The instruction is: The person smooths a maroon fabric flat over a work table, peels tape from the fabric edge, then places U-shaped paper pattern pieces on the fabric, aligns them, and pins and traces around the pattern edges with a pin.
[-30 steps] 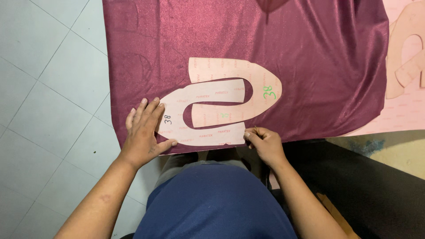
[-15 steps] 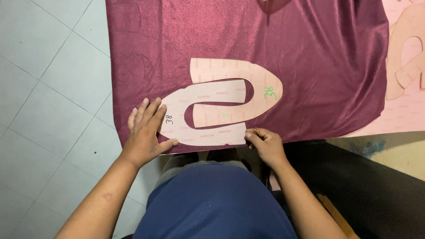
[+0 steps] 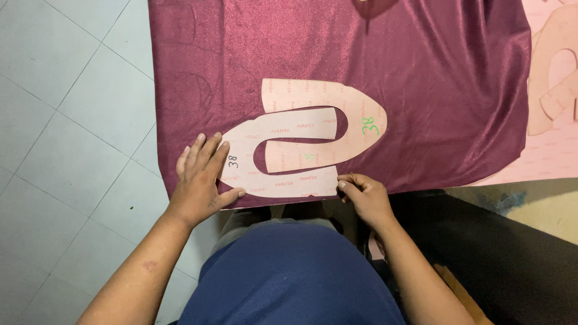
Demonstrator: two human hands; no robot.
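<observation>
Pink U-shaped pattern piece [image 3: 274, 180] flat on maroon fabric [image 3: 433, 78], near the fabric's front edge.

Interlocked with a second, matching pattern piece [image 3: 325, 96] facing the opposite way. Left hand [image 3: 201, 177] pressed flat on the curved end, fingers spread, thumb along the lower edge. Right hand [image 3: 364, 195] at the lower arm's square end, fingertips pinched together at its corner; whether clamped on the card or on a small tool cannot be told. Further pink cut-outs [image 3: 557, 78] at far right. Grey tiled floor [image 3: 66, 120] at left.

Even, soft overhead light; sharp focus; faint sheen on maroon fabric [image 3: 421, 72].
</observation>
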